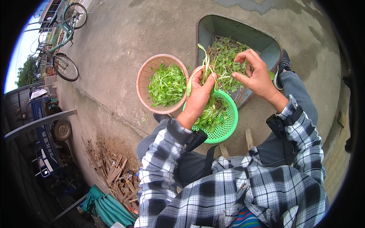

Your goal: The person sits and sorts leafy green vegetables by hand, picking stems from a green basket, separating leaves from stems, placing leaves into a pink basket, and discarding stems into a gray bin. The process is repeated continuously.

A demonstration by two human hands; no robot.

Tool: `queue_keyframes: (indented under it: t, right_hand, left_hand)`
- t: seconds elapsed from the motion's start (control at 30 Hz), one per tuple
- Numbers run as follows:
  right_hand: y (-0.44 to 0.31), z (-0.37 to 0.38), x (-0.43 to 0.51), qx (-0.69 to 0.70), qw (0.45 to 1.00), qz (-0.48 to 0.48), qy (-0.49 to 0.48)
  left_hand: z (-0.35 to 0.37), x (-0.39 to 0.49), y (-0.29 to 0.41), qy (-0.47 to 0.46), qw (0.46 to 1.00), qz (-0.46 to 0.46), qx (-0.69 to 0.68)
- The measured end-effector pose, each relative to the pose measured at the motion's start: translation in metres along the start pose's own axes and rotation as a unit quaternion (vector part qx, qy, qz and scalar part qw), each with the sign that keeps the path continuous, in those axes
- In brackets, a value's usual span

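Note:
My left hand (198,92) grips a small bunch of leafy green stems (206,64), their pale ends pointing up. To its right, my right hand (255,75) is raised over the metal tub, thumb and forefinger apart, nothing plainly held. Beneath them, the metal tub (242,27) contains loose greens and roots (228,57). A pinkish plastic basket (141,82) at the left holds leafy greens (166,85). Below my left hand stands a green plastic basket (232,125) with more greens, some with brown roots (214,114); my left hand and forearm partly cover it.
My knees and shoes flank the containers. Two wooden pieces (249,138) show between my legs. Scrap wood (121,176) and a green hose or folded sheeting (109,209) lie at the lower left. A bicycle (61,42) is at the upper left, a blue vehicle (47,134) below it.

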State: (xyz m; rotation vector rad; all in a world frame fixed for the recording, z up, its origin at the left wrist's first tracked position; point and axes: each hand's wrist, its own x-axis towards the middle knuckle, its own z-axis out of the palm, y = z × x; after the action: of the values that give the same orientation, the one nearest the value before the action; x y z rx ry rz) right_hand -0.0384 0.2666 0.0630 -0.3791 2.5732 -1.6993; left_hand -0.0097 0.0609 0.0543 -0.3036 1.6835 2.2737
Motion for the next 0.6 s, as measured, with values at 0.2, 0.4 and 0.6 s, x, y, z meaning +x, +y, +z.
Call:
queue_keyframes:
  t: [0.2, 0.4, 0.6]
  right_hand:
    - [0.004, 0.009, -0.002, 0.256, 0.953, 0.111, -0.118]
    - [-0.005, 0.005, -0.003, 0.342, 0.899, 0.255, -0.099]
    - [-0.007, 0.004, -0.001, 0.301, 0.927, 0.208, -0.081]
  left_hand:
    - [0.004, -0.001, 0.001, -0.012, 0.999, -0.013, -0.031]
    - [0.008, -0.002, 0.002, -0.036, 0.998, -0.023, -0.042]
    - [0.009, -0.003, 0.000, -0.052, 0.997, -0.031, -0.036]
